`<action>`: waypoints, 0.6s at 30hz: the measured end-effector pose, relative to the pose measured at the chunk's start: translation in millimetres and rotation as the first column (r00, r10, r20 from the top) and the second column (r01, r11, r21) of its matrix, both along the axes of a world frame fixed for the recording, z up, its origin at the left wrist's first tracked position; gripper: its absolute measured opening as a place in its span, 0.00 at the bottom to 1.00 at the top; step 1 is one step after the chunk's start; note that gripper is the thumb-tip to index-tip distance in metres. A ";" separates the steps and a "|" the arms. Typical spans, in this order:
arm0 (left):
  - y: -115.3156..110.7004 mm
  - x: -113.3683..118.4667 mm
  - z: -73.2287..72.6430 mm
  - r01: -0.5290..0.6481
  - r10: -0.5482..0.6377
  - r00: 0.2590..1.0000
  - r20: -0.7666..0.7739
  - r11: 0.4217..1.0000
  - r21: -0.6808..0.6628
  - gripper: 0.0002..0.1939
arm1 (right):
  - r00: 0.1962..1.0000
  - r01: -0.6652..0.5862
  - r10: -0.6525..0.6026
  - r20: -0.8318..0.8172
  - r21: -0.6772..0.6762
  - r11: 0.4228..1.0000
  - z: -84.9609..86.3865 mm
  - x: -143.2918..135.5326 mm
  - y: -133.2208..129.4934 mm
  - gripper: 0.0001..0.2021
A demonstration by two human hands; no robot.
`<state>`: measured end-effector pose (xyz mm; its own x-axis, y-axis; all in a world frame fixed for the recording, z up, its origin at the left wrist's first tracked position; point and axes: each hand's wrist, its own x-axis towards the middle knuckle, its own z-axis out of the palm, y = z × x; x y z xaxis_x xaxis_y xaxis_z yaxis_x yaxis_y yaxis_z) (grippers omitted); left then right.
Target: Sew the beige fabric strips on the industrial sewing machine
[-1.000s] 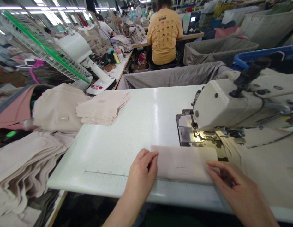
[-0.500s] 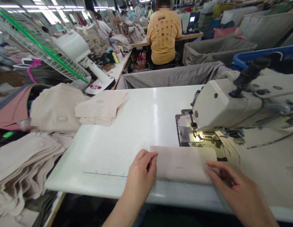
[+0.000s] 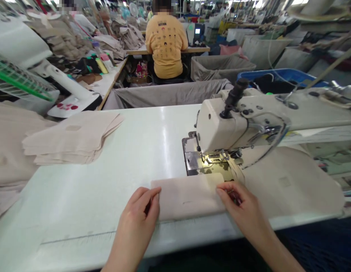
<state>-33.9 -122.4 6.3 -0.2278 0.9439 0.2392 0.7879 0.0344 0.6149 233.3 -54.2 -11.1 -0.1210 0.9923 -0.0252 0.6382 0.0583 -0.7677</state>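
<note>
A folded beige fabric piece (image 3: 189, 198) lies flat on the white sewing table (image 3: 130, 158), just in front of the sewing machine's needle plate. A short dark line marks its surface. Its left edge is pinched between the thumb and fingers of my left hand (image 3: 138, 215). At the opposite end, my right hand (image 3: 245, 206) grips the right edge with thumb and forefinger. The sewing machine (image 3: 221, 122) stands beyond the fabric, its lamp lighting the needle area. To the right of the machine's foot spreads a larger beige fabric panel (image 3: 266, 189) with a small rectangular patch.
A stack of beige pieces (image 3: 70, 136) sits at the table's left, beside a white fan (image 3: 70, 87). Behind the table is a grey cloth-lined bin (image 3: 164, 94). A co-worker in a yellow shirt (image 3: 166, 45) sits further back. A printed ruler (image 3: 79, 238) runs along the front edge.
The view has swung to the right, so the scene sits further left and more of the machine's right side shows. Both hands still hold the folded fabric's ends; the right grips its edge more closely.
</note>
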 end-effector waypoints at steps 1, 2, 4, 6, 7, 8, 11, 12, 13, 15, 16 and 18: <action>0.6 -1.1 -0.3 0.004 -0.004 1.000 -0.007 1.000 -0.002 0.15 | 1.000 0.007 -0.007 -0.001 -0.001 1.000 1.3 -1.1 0.0 0.12; 1.0 -2.1 -0.8 0.006 -0.006 1.000 -0.017 1.000 -0.009 0.15 | 1.000 0.015 -0.015 -0.002 0.002 1.000 2.7 -2.3 -0.3 0.11; 1.1 -3.9 -2.1 0.010 -0.011 0.999 -0.039 1.000 -0.027 0.15 | 1.000 0.020 -0.020 -0.008 0.015 1.000 5.1 -4.8 -1.0 0.10; 0.6 -5.1 -3.3 0.011 -0.013 0.998 -0.054 0.999 -0.037 0.16 | 1.000 0.005 -0.005 -0.009 0.019 1.000 6.4 -6.4 -1.1 0.10; 0.4 -5.5 -3.8 0.015 -0.018 0.998 -0.059 0.999 -0.041 0.16 | 1.000 -0.002 0.002 -0.007 0.017 1.000 6.5 -6.7 -0.9 0.10; 0.3 -5.8 -4.0 0.018 -0.021 0.998 -0.063 0.999 -0.042 0.16 | 1.000 -0.009 0.009 -0.003 0.010 1.000 6.4 -6.7 -0.5 0.09; 0.7 -5.5 -3.7 0.021 -0.023 0.997 -0.070 0.999 -0.033 0.16 | 1.000 -0.009 0.009 0.000 -0.002 1.000 5.0 -6.2 1.2 0.10; 0.9 -5.2 -3.6 0.020 -0.022 0.997 -0.073 0.999 -0.027 0.16 | 1.000 -0.002 0.002 -0.004 -0.002 1.000 4.6 -6.1 1.9 0.10; 1.0 -5.0 -3.5 0.020 -0.021 0.997 -0.075 1.000 -0.022 0.16 | 1.000 0.001 -0.001 -0.010 -0.004 1.000 4.4 -6.1 2.5 0.10; 0.8 -4.8 -4.0 0.023 -0.024 0.997 -0.078 1.000 -0.019 0.16 | 1.000 0.001 -0.001 -0.020 -0.009 1.000 4.9 -6.4 3.4 0.10; 0.5 -5.0 -4.5 0.026 -0.027 0.996 -0.079 0.999 -0.022 0.16 | 1.000 -0.002 0.002 -0.019 -0.010 1.000 5.5 -6.6 3.7 0.10; -0.4 -5.9 -5.9 0.035 -0.037 0.996 -0.081 0.999 -0.032 0.15 | 1.000 -0.004 0.004 -0.008 -0.005 1.000 7.0 -7.1 4.2 0.10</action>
<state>-39.9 -122.8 0.4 -0.1745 0.9582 0.2265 0.8362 0.0228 0.5479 226.2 -49.9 -4.1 -0.1252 0.9917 -0.0293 0.6314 0.0568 -0.7733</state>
